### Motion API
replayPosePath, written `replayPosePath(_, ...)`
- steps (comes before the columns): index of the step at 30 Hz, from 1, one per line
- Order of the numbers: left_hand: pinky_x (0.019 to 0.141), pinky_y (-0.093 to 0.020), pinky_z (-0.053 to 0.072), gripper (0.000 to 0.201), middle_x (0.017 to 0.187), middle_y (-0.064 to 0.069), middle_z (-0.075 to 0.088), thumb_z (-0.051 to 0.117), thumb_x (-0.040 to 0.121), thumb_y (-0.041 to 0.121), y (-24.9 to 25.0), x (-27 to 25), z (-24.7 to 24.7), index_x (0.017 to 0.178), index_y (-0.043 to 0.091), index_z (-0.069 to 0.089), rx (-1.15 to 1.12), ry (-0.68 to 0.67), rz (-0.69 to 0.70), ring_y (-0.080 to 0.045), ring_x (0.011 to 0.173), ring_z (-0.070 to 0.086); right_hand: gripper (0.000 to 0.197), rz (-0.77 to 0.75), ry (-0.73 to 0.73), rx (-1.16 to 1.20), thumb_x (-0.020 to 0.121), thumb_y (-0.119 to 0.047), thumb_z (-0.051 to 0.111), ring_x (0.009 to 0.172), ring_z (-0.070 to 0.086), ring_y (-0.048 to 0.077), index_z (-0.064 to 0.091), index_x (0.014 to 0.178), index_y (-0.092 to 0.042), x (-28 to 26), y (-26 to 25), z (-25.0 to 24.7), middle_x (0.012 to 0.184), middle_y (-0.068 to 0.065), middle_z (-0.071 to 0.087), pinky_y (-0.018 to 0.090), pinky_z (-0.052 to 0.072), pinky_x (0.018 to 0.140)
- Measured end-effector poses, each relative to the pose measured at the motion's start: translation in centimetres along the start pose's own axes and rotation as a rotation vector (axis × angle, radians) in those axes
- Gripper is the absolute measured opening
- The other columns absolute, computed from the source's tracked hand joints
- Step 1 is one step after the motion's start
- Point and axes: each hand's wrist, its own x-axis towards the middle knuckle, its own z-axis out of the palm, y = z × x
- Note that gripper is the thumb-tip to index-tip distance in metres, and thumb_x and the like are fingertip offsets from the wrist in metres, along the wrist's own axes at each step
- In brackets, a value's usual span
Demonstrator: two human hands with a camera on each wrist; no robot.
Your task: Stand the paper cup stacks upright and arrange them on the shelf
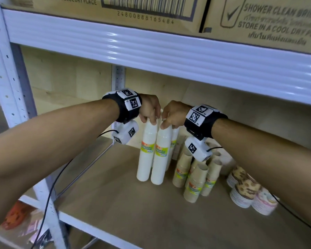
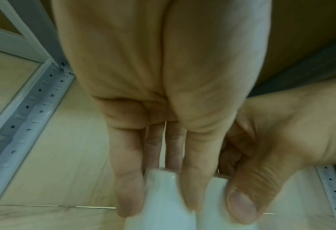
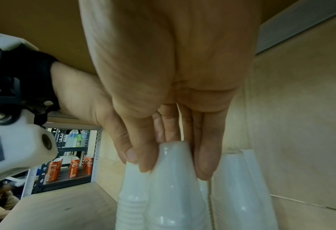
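Both forearms reach across the foreground into the middle bay of a white metal shelf [image 1: 115,236], each wrist wearing a black band with printed markers and a small white camera unit. On the person's left, the left hand [image 1: 149,107] comes down from above onto the top of a tall white cup stack [image 1: 146,151]; its fingers [image 2: 130,191] point downward and pinch the narrow upper end between fingertips and thumb. Beside it, the right hand [image 1: 172,114] grips the top of a second white cup stack [image 1: 161,155] in the same manner, thumb on one side and fingers [image 3: 204,163] on the other. The two hands are nearly touching.

Both held stacks stand upright on the wooden shelf board, side by side and touching, each wrapped in clear film with a yellow-green label around the middle. A third white stack [image 1: 174,141] stands upright just behind them; the right wrist view shows it just beside the gripped one.

To the right, a group of brown paper cup stacks [image 1: 194,178] stands rim upward, close together, near the white ones but apart from them. Further right, short stacks of patterned paper bowls [image 1: 244,187] sit on the board, one pinkish, the others brown-spotted.

Cardboard cartons [image 1: 115,13] occupy the shelf above. Black cables run from both wrist units. Cola cans on a separate rack appear in the right wrist view.
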Motion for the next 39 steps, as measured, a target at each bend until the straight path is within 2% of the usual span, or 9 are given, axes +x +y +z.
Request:
replayPosePath(6,0.071,-0.029,0.06,0.036,0.117,-0.007,0.064,0.08,0.079,0.015,1.4,0.7,0.8,0.113,0.014,0.069,0.055,0.044,0.034,-0.028,0.091,0.071,0.04,0.036,0.057,-0.015,0.076,-0.021,0.082,0.091,0.07,0.026,0.068,0.11,-0.005,-0.7,1.6,-0.3,0.105,0.011,0.069,0.04,0.06,0.083)
replayPosePath(12,0.055,-0.019,0.054,0.038,0.12,-0.006,0.062,0.077,0.081,0.011,1.5,1.2,1.6,0.118,0.01,0.068,0.054,0.065,0.054,-0.016,0.074,0.064,0.04,0.023,0.113,-0.026,0.078,-0.023,0.08,0.093,0.065,0.023,0.068,0.112,-0.005,-0.8,2.8,0.3,0.102,0.008,0.065,0.034,0.054,0.08)
replayPosePath(17,0.065,-0.024,0.057,0.04,0.123,-0.011,0.061,0.076,0.082,0.007,1.0,1.4,2.1,0.12,0.008,0.066,0.011,0.072,0.046,-0.028,0.104,0.065,0.038,0.02,0.128,-0.008,0.078,-0.023,0.079,0.091,0.059,0.018,0.068,0.112,-0.008,-0.4,3.3,1.2,0.105,0.005,0.062,0.028,0.049,0.077)
replayPosePath(22,0.075,-0.029,0.059,0.037,0.117,-0.011,0.061,0.075,0.083,0.007,0.9,1.4,1.8,0.119,0.008,0.067,0.0,0.089,0.04,-0.025,0.093,0.065,0.036,0.003,0.13,-0.02,0.079,-0.023,0.079,0.09,0.058,0.017,0.068,0.11,-0.009,-0.2,3.0,1.2,0.102,0.003,0.06,0.028,0.047,0.075)
replayPosePath(25,0.081,-0.033,0.059,0.037,0.112,-0.009,0.061,0.075,0.083,0.008,1.0,1.2,1.6,0.119,0.011,0.067,0.016,0.091,0.035,-0.027,0.096,0.067,0.036,0.004,0.134,-0.033,0.079,-0.024,0.078,0.091,0.058,0.017,0.069,0.11,-0.009,0.0,2.7,1.1,0.103,0.003,0.061,0.027,0.045,0.073)
replayPosePath(30,0.076,-0.03,0.059,0.039,0.11,-0.004,0.062,0.076,0.081,0.013,1.2,0.2,0.8,0.119,0.016,0.066,0.041,0.102,0.049,-0.027,0.1,0.067,0.037,-0.027,0.199,-0.028,0.081,-0.037,0.075,0.092,0.062,0.018,0.071,0.106,-0.01,-0.2,2.2,0.6,0.103,0.002,0.066,0.029,0.05,0.074)
replayPosePath(32,0.079,-0.03,0.057,0.042,0.113,-0.002,0.062,0.076,0.082,0.016,1.5,-0.8,0.4,0.122,0.017,0.065,0.086,0.133,0.077,-0.023,0.102,0.064,0.036,-0.057,0.253,-0.021,0.081,-0.042,0.073,0.091,0.064,0.018,0.072,0.1,-0.011,-0.7,1.7,0.4,0.097,0.002,0.068,0.032,0.054,0.077)
replayPosePath(35,0.095,-0.032,0.049,0.046,0.124,-0.001,0.056,0.072,0.085,0.019,2.3,-3.2,-0.2,0.13,0.018,0.06,0.188,0.183,0.104,-0.02,0.115,0.055,0.029,-0.088,0.327,0.028,0.08,-0.043,0.072,0.085,0.063,0.017,0.072,0.088,-0.015,-2.1,0.9,0.3,0.084,-0.004,0.064,0.034,0.054,0.075)
replayPosePath(39,0.09,-0.028,0.048,0.04,0.119,0.001,0.06,0.072,0.086,0.021,2.6,-8.0,0.8,0.124,0.024,0.062,0.236,0.219,0.169,-0.015,0.103,0.056,0.019,-0.149,0.447,0.066,0.081,-0.043,0.068,0.077,0.056,0.012,0.061,0.072,-0.028,-7.4,0.2,2.0,0.073,-0.013,0.051,0.027,0.043,0.067)
